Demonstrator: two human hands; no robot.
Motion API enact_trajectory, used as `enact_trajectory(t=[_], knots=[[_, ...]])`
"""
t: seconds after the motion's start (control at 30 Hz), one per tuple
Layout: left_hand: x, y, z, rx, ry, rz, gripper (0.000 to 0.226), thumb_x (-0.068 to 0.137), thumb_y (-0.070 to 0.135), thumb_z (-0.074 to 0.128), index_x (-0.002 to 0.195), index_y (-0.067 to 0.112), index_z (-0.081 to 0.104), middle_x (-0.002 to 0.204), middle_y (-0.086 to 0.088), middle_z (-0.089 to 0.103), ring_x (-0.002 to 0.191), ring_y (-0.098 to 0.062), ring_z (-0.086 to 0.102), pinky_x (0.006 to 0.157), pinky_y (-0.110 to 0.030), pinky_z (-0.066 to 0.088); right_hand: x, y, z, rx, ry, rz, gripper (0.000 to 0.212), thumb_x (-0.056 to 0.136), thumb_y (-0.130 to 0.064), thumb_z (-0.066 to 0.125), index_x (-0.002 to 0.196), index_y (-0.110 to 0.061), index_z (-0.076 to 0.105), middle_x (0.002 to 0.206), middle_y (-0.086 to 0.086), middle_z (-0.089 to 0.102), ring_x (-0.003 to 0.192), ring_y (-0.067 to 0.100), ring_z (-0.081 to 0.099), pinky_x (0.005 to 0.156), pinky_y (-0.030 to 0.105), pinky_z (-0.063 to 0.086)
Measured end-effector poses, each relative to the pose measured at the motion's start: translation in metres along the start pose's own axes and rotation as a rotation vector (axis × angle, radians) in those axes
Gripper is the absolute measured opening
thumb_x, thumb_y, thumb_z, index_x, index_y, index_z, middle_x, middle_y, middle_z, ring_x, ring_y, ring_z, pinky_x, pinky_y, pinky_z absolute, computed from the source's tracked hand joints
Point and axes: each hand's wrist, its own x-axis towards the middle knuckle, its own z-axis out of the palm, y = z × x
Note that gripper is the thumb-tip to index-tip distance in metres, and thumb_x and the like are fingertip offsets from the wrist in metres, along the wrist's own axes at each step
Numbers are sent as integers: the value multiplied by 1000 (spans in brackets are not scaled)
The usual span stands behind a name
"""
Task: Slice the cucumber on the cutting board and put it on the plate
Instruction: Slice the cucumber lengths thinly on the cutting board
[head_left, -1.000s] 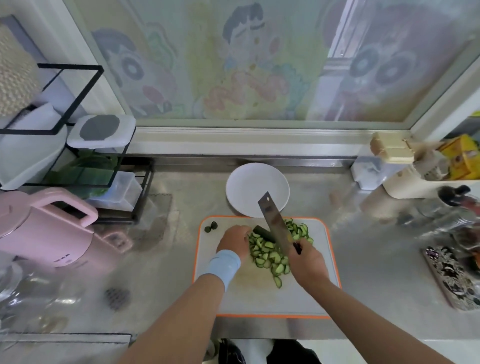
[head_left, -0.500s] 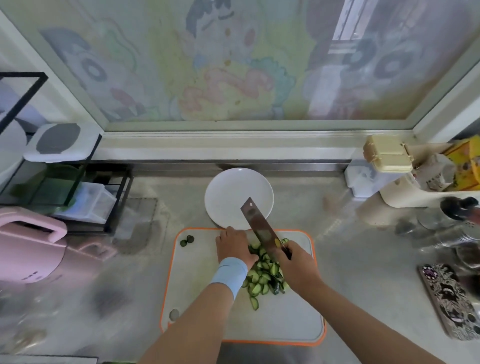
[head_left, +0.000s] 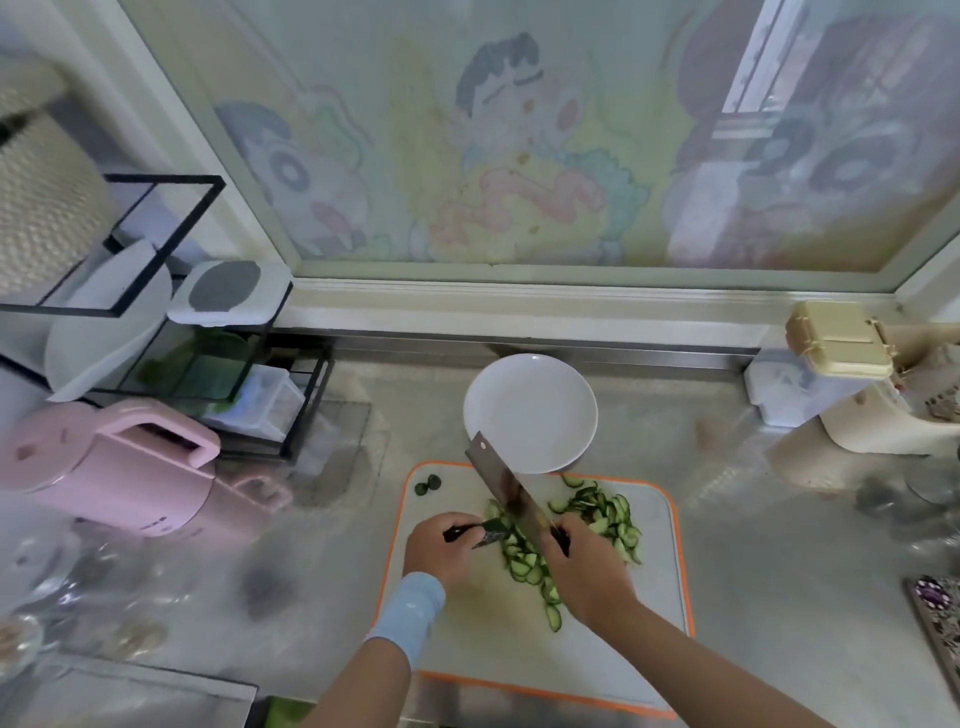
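Note:
A white cutting board (head_left: 467, 649) with an orange rim lies on the steel counter. Several green cucumber slices (head_left: 597, 514) are heaped on its far right part. My right hand (head_left: 584, 566) grips the handle of a cleaver (head_left: 501, 488), whose blade slants toward the far left over the slices. My left hand (head_left: 441, 545) holds the remaining dark cucumber piece (head_left: 491, 530) against the blade. Two cut ends (head_left: 427, 484) lie at the board's far left corner. An empty white plate (head_left: 530, 413) sits just beyond the board.
A pink kettle (head_left: 114, 478) and a black wire rack (head_left: 208, 364) with containers stand at the left. White and cream containers (head_left: 831, 364) crowd the right. A patterned phone (head_left: 940, 613) lies at the right edge. Glassware sits at the near left.
The view has swung about and come back to the left. The slice pile has spread further right of the blade, and my left hand has drawn back along the shrinking cucumber piece.

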Motion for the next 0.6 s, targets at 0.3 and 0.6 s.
enact_trajectory(t=[0.3,0.6], knots=[[-22,-60,-23,334,12,75,15,84,29,64,97,25,70,93,6,59,88,-11,55,76,-21,41,-31,-11,51,-275,-24,-181,17,100,-39,37,90,-28,44,70,-5,57,61,16,55,53,34,44],[-30,-79,-20,434,-10,200,31,87,14,52,116,22,59,113,0,52,110,-20,48,89,-26,40,-46,-8,73,-366,7,-206,27,100,-31,40,122,-38,53,86,-9,63,75,14,55,56,28,36]])
